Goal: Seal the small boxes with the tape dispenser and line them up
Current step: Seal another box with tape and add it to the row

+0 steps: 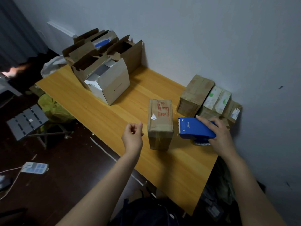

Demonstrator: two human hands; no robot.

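Note:
A small brown box (160,123) with red writing and a white sticker stands closed in the middle of the wooden table (101,105). My right hand (219,136) grips the blue tape dispenser (194,128) just right of that box, its toothed edge facing the box. My left hand (132,136) hovers left of the box with fingers loosely curled, holding nothing. Three taped boxes sit in a row along the wall: a brown one (194,93), a white and green one (216,99), and a small brown one (233,111).
Several open cardboard boxes (97,53) and an open white box (110,82) crowd the table's far left end. The wall runs along the table's right side. Off the table's left edge are a folding stool (26,121), a power strip (35,167) and bags on the dark floor.

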